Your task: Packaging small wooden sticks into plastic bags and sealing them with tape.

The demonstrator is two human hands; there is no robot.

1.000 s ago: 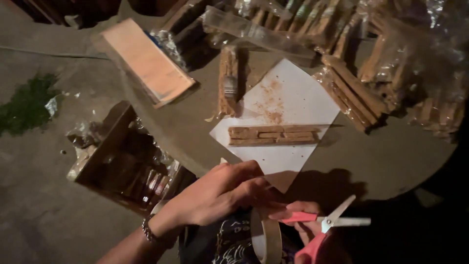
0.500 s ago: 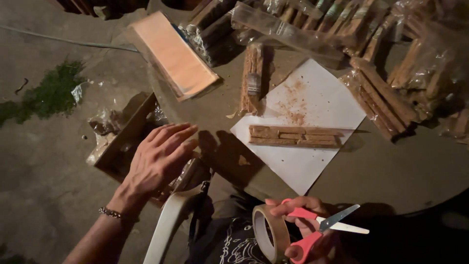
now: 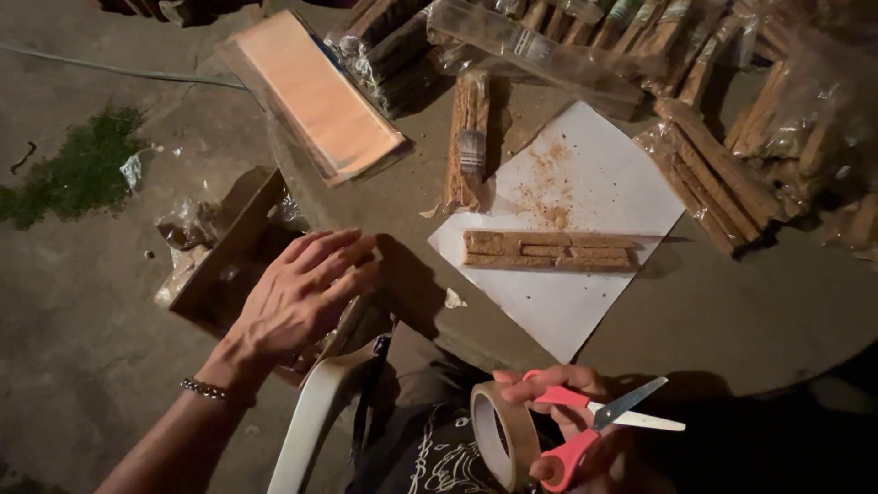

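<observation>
My left hand (image 3: 297, 297) is stretched out flat over the round table's near left edge, with the end of a pale tape strip (image 3: 311, 421) under its fingers. The strip hangs in a long band toward my lap. My right hand (image 3: 549, 382) grips red-handled scissors (image 3: 617, 418), blades open and pointing right, and also holds the tape roll (image 3: 503, 434) upright. Ahead on the table lies a white paper sheet (image 3: 567, 306) with a flat row of brown sticks (image 3: 549, 250) and brown dust on it.
A labelled stick bundle (image 3: 468, 137) and an orange flat pack (image 3: 320, 96) lie farther back. Plastic-wrapped stick bundles (image 3: 713, 174) crowd the back and right. A brown box (image 3: 229, 247) with crumpled plastic sits on the concrete floor at left, beyond it a green patch (image 3: 82, 169).
My left hand has moved from the roll out to the left and drawn a long strip of tape off it. The right hand has stayed low with scissors and roll.
</observation>
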